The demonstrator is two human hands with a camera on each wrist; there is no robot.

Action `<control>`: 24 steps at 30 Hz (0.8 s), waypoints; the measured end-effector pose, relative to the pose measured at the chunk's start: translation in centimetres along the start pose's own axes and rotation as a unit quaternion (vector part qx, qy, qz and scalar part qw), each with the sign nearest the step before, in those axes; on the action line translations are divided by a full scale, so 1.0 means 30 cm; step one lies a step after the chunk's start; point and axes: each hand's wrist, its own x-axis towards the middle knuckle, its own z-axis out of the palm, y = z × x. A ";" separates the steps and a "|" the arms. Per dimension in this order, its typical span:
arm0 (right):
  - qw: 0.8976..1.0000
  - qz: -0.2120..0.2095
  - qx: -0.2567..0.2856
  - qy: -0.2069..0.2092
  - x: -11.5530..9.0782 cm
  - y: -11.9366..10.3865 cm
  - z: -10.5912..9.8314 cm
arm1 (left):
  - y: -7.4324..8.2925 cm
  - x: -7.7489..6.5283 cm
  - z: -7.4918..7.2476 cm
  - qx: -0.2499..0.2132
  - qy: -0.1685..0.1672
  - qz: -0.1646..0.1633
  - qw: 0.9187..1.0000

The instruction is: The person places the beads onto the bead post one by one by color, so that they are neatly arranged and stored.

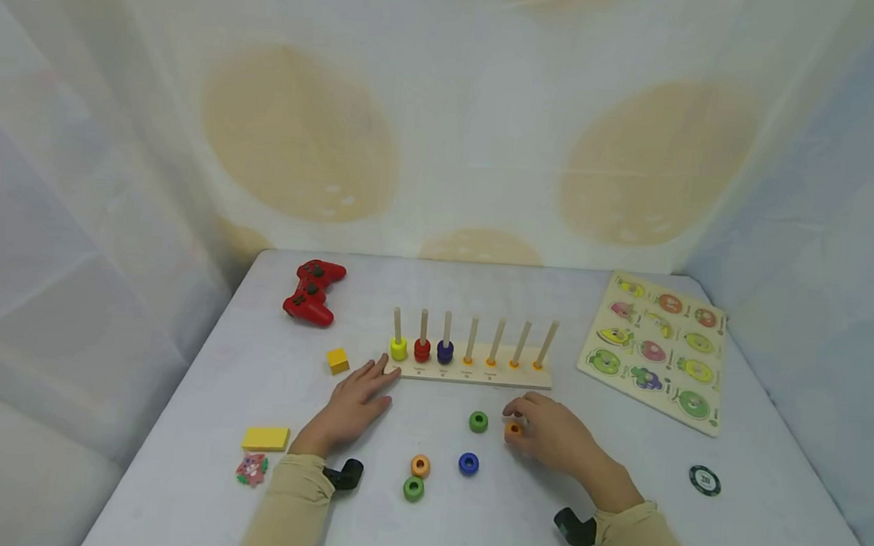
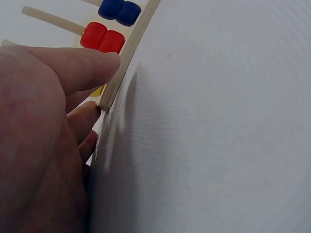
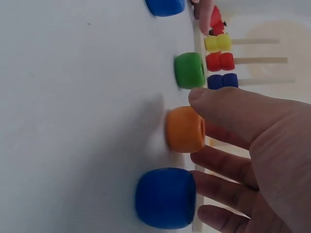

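Observation:
A wooden peg rack [image 1: 476,376] stands mid-table, with yellow beads [image 1: 398,350], red beads [image 1: 422,351] and dark blue beads [image 1: 444,354] on its three left pegs. My left hand [image 1: 346,409] touches the rack's left end with extended fingers. In front of the rack's right part, my right hand [image 1: 558,439] pinches an orange bead [image 3: 185,129] between thumb and fingers, low over the table. A green bead [image 1: 478,422] lies to its left. Close under the right fingers is a blue bead [image 3: 166,199], hidden by that hand in the head view.
Nearer me lie another blue bead [image 1: 468,464], an orange bead [image 1: 420,466] and a green bead [image 1: 414,489]. Leftward are a red game controller [image 1: 314,292], yellow cube [image 1: 337,360], yellow block [image 1: 265,439] and pink figure [image 1: 251,469]. Rightward are a fruit puzzle board [image 1: 653,349] and round chip [image 1: 705,481].

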 end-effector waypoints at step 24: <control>1.000 0.016 0.006 -0.003 0.005 -0.018 0.015 | 0.005 -0.006 -0.004 -0.013 -0.002 -0.011 1.000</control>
